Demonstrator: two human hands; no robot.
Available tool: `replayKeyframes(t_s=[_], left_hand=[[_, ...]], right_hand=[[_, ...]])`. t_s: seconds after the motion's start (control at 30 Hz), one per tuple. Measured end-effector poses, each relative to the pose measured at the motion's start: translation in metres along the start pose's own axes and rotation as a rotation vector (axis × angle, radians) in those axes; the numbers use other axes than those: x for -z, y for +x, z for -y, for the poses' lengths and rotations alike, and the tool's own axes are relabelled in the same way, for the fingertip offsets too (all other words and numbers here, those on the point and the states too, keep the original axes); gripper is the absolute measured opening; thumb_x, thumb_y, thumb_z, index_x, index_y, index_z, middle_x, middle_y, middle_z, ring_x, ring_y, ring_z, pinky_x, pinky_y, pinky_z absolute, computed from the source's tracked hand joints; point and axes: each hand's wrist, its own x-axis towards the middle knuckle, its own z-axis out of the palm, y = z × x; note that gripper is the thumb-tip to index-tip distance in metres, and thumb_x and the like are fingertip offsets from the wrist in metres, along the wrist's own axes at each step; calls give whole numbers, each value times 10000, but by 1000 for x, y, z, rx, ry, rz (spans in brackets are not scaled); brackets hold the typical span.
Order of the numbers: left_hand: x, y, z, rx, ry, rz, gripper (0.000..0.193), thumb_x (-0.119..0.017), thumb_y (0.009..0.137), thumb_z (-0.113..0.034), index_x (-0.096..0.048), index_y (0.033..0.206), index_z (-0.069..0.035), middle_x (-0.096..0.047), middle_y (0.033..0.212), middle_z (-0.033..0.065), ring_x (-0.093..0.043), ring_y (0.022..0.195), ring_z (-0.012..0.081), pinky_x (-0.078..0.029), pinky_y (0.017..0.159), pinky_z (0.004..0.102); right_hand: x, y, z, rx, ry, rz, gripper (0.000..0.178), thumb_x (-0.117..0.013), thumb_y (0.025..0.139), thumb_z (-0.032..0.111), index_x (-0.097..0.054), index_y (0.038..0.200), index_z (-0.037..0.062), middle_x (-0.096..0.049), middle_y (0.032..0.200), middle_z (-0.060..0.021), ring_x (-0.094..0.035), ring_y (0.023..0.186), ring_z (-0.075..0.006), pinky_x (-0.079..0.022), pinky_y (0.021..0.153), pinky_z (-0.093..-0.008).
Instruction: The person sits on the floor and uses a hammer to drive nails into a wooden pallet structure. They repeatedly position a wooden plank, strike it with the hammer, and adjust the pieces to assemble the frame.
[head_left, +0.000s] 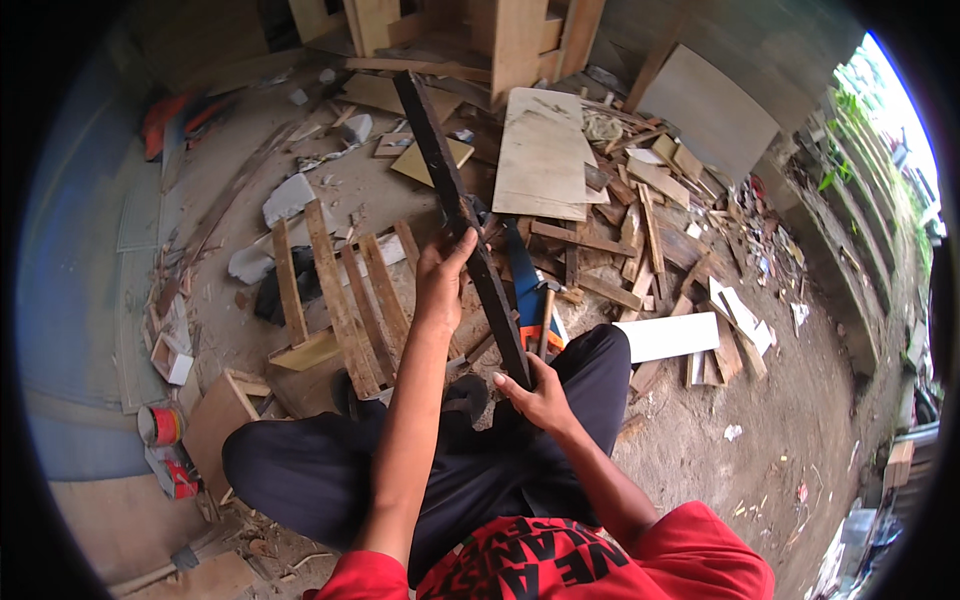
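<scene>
A long dark wooden strip (pixel 436 150) slants away from me, its near end above my lap. Around its middle closes my left hand (pixel 443 272), the thumb lying along the top. My right hand (pixel 537 397) grips the near end, fingers partly hidden beneath the wood. Just right of the strip, a handsaw (pixel 523 268) with a dark blade and orange handle lies on the ground. Beside the saw is a hammer (pixel 547 315) with a wooden handle, close to my right knee.
Slatted wooden pieces (pixel 340 290) lie at the left. A pale board (pixel 545 150) rests on heaped scrap wood (pixel 650 215) ahead. Near my right knee is a white panel (pixel 668 338). A red-and-yellow can (pixel 161 426) stands far left, and a stepped ledge (pixel 835 270) runs along the right.
</scene>
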Motion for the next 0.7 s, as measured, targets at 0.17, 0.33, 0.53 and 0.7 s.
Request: replayKeyframes(t_s=[0.17,0.33,0.53,0.7], left_hand=[[2,1,23,102,55,-21,393,-624,961,-367,-592,1214,-68,-646,1116,19,-602,1013,143,-477,861,312],[22,8,59,180,238,-86,459,-590,975,-395,-571,1293,-64,-634,1195,29,-577,1117,153,-467,884,339],[101,21,120,84,769,-188,469,-627,956,-356,-560,1301,-46,-587,1285,112,-526,1241,277,-402,1056,413],[131,6,145,91,1455,-141,666,-660,911,-345,-376,1451,-80,-246,1567,167,-255,1439,372,-299,1126,547]], right_hand=[[8,1,10,-166,41,-30,396,-737,903,332,-609,1043,-16,-581,734,2,-516,642,-56,-411,558,-242],[43,49,-13,-95,-13,-238,402,-698,923,368,-643,1072,-1,-552,679,20,-475,550,-58,-370,482,-253],[100,127,-62,-229,12,-466,311,-696,914,301,-640,915,-6,-581,672,-23,-547,557,-120,-420,506,-288],[155,176,-132,-184,-92,-751,378,-736,883,340,-631,926,-21,-632,728,-85,-619,634,-176,-469,563,-326]])
